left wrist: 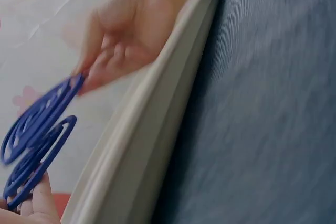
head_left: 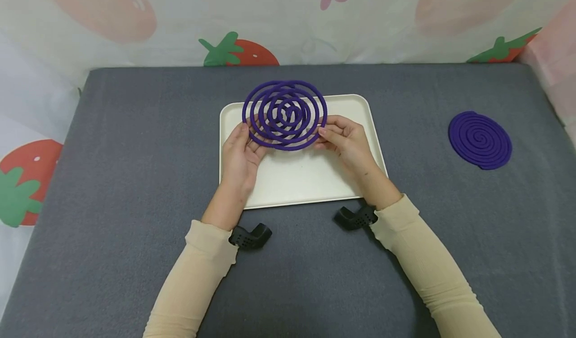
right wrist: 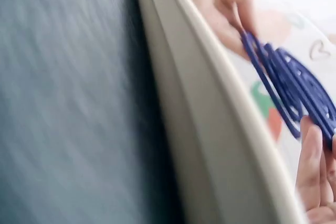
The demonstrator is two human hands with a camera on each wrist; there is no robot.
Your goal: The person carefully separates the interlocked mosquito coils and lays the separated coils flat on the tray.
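Two purple mosquito coils (head_left: 288,115) overlap in the head view, raised over the cream tray (head_left: 297,178). My left hand (head_left: 240,155) pinches the coils' left edge between thumb and fingers, fingers spread beneath. At the right edge, my right hand (head_left: 348,140) pinches with thumb and fingertips. From the left wrist view, the coils (left wrist: 44,124) stand partly apart, with a gap between their rings and a hand at either end. In the right wrist view the coils (right wrist: 294,87) are tilted, with their rings close together.
A tightly wound purple coil disc (head_left: 480,140) lies on the grey cloth-covered table (head_left: 135,178), to the right of the tray. Behind the table hangs a curtain (head_left: 369,23) with strawberry and flower prints. Black wrist mounts (head_left: 250,236) sit at both cuffs.
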